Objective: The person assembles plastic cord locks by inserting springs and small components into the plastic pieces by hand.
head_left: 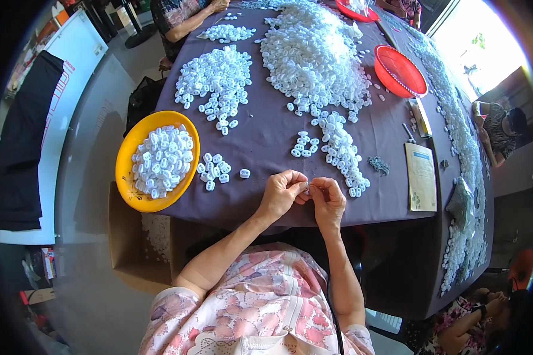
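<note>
At the table's near edge, my left hand (283, 192) and my right hand (328, 201) meet fingertip to fingertip. Both are closed in a pinch on one small white plastic piece (307, 190), mostly hidden by the fingers. Just beyond them lies a small group of white oval pieces with dark slots (304, 145). A longer strip of the same pieces (342, 157) runs beside my right hand. To the left of my left hand, one single piece (244, 173) lies apart from a little cluster (213, 170).
A yellow bowl (124, 177) full of white pieces stands at the table's left edge, above a cardboard box (124, 248). Large heaps (314, 53) cover the far table. On the right are a red basket (417, 89), a notebook (420, 177) and dark green threads (379, 165). Other people sit around.
</note>
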